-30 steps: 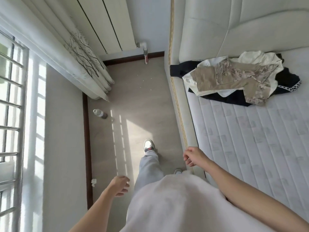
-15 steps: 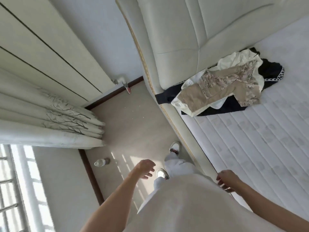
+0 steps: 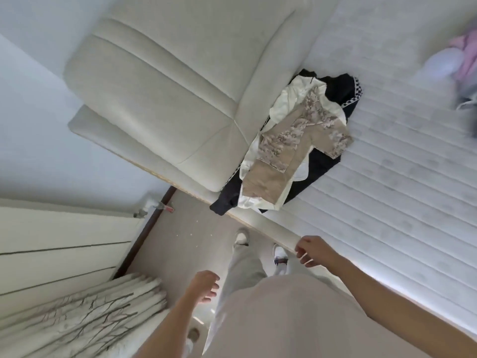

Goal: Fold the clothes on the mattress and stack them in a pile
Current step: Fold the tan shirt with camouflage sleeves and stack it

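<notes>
While both hands hang free, approach phase: no garment has been touched yet, so folding is judged not begun.
Step in hand: walking up to the mattress (image 3: 387, 202) from the floor strip in the lower middle of the frame.
Left hand (image 3: 204, 285): lower centre, over the floor; grip loosely spread, holds nothing.
Right hand (image 3: 313, 250): centre right, at the mattress edge; fingers lightly curled, grip holds nothing, contact with the edge cannot be told.
Clothes heap (image 3: 291, 146): centre of frame, on the mattress against the headboard (image 3: 167, 86), well apart from both hands.
Count, heap: three layers visible: one camouflage top (image 3: 296, 140) uppermost, one white garment (image 3: 289, 102) beneath, one dark garment (image 3: 320, 166) at the bottom with a sleeve over the bed edge. More beneath: cannot tell.
Count, other: one blurred pink and white bundle (image 3: 454, 58), upper right edge; whether it is clothing cannot be told.
Next move, judged: step closer, reach both hands to the camouflage top, lift it off, spread it flat on bare mattress.
</notes>
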